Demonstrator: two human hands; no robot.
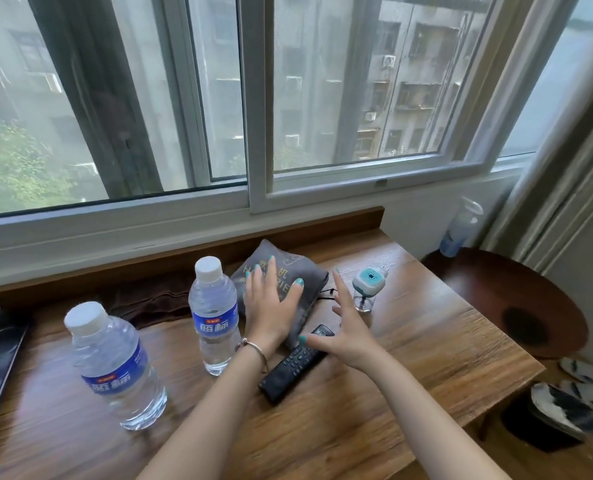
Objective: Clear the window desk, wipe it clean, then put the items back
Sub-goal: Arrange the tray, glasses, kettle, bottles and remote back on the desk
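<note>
Fingers of my left hand (269, 303) lie spread flat on the grey pouch (281, 292) at the desk's (426, 341) window side. My right hand (347, 327), fingers splayed, hovers above the remote (293, 365), gripping nothing.

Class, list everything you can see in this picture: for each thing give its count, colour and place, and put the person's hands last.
water bottles: two, clear with blue labels, desk left.
pouch: one, grey, desk rear centre.
remote control: one, black, in front of pouch.
small device: one, white and teal, right of pouch.
cloth: one, dark brown, behind bottles.
desk: one, wooden, under window.
stool: one, dark wood, right of desk.
slippers: black and white, on floor at right.
left hand: flat on pouch.
right hand: spread open above remote control.
</note>
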